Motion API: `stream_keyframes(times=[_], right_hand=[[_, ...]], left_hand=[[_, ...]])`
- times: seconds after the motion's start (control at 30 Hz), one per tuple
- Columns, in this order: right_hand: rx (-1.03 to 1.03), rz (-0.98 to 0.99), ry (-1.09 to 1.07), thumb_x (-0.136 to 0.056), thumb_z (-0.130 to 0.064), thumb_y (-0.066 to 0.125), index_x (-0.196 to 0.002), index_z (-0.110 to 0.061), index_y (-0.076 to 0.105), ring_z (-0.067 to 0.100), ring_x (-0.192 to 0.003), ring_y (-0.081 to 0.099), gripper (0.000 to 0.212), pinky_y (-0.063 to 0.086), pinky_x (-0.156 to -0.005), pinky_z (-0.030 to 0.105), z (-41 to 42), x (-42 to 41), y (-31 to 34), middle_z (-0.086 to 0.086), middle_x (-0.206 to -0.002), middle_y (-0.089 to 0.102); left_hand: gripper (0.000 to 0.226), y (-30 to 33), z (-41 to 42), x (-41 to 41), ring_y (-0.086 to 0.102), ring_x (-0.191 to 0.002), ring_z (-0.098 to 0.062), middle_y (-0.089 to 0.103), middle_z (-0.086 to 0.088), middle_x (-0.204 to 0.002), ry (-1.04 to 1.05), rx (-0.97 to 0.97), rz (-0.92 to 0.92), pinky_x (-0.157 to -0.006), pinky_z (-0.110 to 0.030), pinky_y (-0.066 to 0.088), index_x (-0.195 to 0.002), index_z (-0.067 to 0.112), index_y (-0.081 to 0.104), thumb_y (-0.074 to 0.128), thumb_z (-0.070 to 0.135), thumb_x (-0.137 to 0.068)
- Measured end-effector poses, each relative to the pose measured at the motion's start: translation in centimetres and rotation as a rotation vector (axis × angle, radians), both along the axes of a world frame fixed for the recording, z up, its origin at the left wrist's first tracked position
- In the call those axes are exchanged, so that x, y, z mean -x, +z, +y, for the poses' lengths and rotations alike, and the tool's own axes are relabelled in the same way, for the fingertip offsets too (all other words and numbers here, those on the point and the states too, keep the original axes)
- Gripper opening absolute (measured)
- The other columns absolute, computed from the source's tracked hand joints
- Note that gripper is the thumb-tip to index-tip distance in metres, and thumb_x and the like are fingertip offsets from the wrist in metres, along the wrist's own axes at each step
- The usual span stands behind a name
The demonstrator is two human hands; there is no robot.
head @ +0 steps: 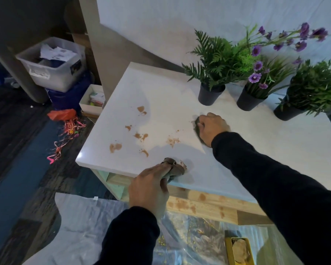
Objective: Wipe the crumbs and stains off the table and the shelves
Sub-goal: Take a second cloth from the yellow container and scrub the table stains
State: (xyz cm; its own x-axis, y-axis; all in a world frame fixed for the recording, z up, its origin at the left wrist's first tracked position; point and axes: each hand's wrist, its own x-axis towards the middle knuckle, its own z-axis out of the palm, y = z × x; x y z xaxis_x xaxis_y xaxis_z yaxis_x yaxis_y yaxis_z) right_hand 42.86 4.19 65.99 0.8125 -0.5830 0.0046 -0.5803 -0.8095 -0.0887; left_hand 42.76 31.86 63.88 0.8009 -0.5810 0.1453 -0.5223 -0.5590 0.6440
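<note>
**A:** so what's on the white bench [256,142]?

**B:** brown stains [115,147] over its left half, three dark pots [208,95] of fake greenery along the back. Clear bin [54,73] on the floor at left has crumpled paper in it.

**A:** and the hands?

**B:** right hand [212,129] has its fingers curled over a dark cloth [197,129], pressing it onto the bench mid-top. Left hand [151,188] pinches a bunched brownish rag [175,167] at the front edge. Yellow tin [240,251] sits on the plastic sheet below; can't tell what's inside.

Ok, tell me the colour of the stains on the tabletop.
Reddish-brown stains on the white tabletop, seen in the head view.
</note>
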Motion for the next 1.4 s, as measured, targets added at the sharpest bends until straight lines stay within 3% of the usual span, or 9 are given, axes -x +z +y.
stream_keyframes(times=[0.27,0.47,0.67,0.83,0.93,1.13,1.23,1.33,1.4], right_hand=[[-0.109,-0.017,0.241,-0.103,-0.039,0.040,-0.094,-0.029,0.050,0.028,-0.080,0.052,0.016,0.044,-0.069,0.036,4.0,2.3,-1.1,-0.007,-0.092,0.040],[-0.011,-0.084,-0.042,-0.101,-0.035,0.045,-0.107,-0.023,0.060,0.038,-0.094,0.059,0.021,0.046,-0.075,0.038,-1.2,-4.0,-0.3,0.005,-0.106,0.052],[-0.056,-0.003,0.291,-0.103,-0.038,0.037,-0.105,-0.025,0.055,0.031,-0.082,0.054,0.023,0.046,-0.072,0.038,3.7,0.3,-1.1,-0.007,-0.096,0.040],[0.058,0.030,0.114,-0.104,-0.036,0.035,-0.117,-0.021,0.057,0.037,-0.099,0.059,0.030,0.048,-0.081,0.041,-0.4,-2.5,0.1,0.006,-0.113,0.054],[0.032,0.008,0.174,-0.104,-0.035,0.035,-0.118,-0.020,0.057,0.037,-0.098,0.059,0.030,0.049,-0.083,0.042,3.1,-4.9,0.0,0.007,-0.116,0.055],[0.021,-0.085,0.476,-0.098,-0.034,0.042,-0.099,-0.018,0.064,0.037,-0.068,0.061,0.027,0.051,-0.056,0.040,5.5,1.8,-1.3,0.005,-0.096,0.059],[0.044,0.026,0.352,-0.103,-0.036,0.036,-0.112,-0.019,0.059,0.038,-0.085,0.062,0.030,0.048,-0.070,0.041,4.0,-0.8,0.2,0.006,-0.108,0.056],[0.047,0.035,0.322,-0.103,-0.033,0.035,-0.116,-0.017,0.056,0.039,-0.090,0.061,0.029,0.042,-0.071,0.039,6.4,-3.2,0.8,0.008,-0.113,0.054],[0.032,0.011,0.395,-0.101,-0.030,0.039,-0.113,-0.016,0.059,0.039,-0.083,0.063,0.027,0.046,-0.068,0.039,8.4,-2.0,0.0,0.008,-0.110,0.056]], left_hand=[[0.045,-0.2,-1.0,0.2,0.073,-0.086,-0.017,0.076,0.012,-0.104,0.021,-0.002,-0.011,-0.065,-0.033,0.062,-0.110,0.036,0.074,0.078,0.008,-0.075],[0.038,-0.7,-1.0,0.0,0.072,-0.094,-0.010,0.075,0.016,-0.108,0.002,0.046,-0.047,-0.070,-0.026,0.060,-0.108,0.034,0.075,0.075,0.010,-0.077],[0.043,-0.7,-1.1,0.1,0.074,-0.092,-0.013,0.076,0.012,-0.106,0.023,0.056,-0.057,-0.071,-0.028,0.060,-0.106,0.030,0.077,0.080,0.004,-0.072],[0.042,-0.1,-1.0,0.5,0.073,-0.093,-0.012,0.076,0.013,-0.108,0.013,0.040,-0.029,-0.076,-0.027,0.061,-0.108,0.031,0.077,0.079,0.005,-0.074],[0.041,-0.1,-0.9,0.7,0.072,-0.094,-0.013,0.076,0.013,-0.108,0.040,0.060,-0.015,-0.076,-0.026,0.059,-0.108,0.031,0.077,0.078,0.004,-0.076],[0.044,-0.1,-0.8,0.6,0.073,-0.090,-0.016,0.076,0.012,-0.105,0.031,0.056,-0.010,-0.072,-0.028,0.060,-0.108,0.035,0.075,0.077,0.005,-0.074],[0.040,0.4,-0.9,0.4,0.072,-0.091,-0.018,0.076,0.010,-0.106,0.035,0.013,0.017,-0.074,-0.028,0.059,-0.111,0.036,0.075,0.071,0.010,-0.081],[0.039,0.5,-0.8,0.3,0.071,-0.093,-0.018,0.076,0.010,-0.109,0.048,-0.020,0.015,-0.076,-0.029,0.058,-0.118,0.039,0.071,0.066,0.016,-0.087],[0.039,0.2,-0.7,0.4,0.071,-0.093,-0.017,0.075,0.011,-0.110,0.063,-0.012,0.018,-0.076,-0.029,0.057,-0.119,0.040,0.071,0.067,0.018,-0.087]])
